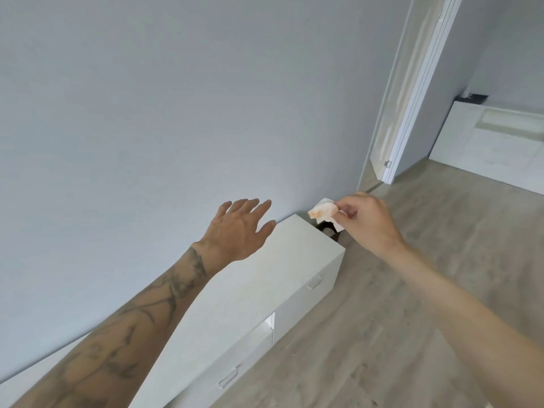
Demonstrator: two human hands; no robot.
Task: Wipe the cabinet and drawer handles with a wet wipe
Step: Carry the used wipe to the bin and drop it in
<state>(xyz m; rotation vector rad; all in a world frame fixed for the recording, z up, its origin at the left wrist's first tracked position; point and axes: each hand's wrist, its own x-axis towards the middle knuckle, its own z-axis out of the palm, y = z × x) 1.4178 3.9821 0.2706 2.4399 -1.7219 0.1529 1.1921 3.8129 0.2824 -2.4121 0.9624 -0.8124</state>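
Wall [147,113]: plain and pale, filling the left and upper part of the view; the cabinet's back edge stands against it.
Left forearm [117,334]: tattooed, reaching forward over the cabinet's top.
Near handle [228,378]: a small white pull on the front panel close to the cabinet's near end; no hand is on it.
Left hand [238,228]: fingers straight and spread, palm down, grasping nothing, above the far back corner of the cabinet's top; whether it touches the top cannot be told.
Cabinet [250,290]: low, white, running from the near left to the far right along the wall; a narrow gap shows between its two front panels.
Far handle [314,282]: a matching white pull near the top edge of the far front panel, untouched.
Wet wipe [322,212]: crumpled, white with an orange stain, held in the air just beyond the cabinet's far end, clear of both handles.
Dark object [328,231]: low behind the cabinet's far end, under the wipe; too hidden to identify.
Right hand [368,222]: thumb and fingertips pinch the wipe's edge.
Floor [412,290]: light wood planks.
Door frame [412,98]: white, at the upper right.
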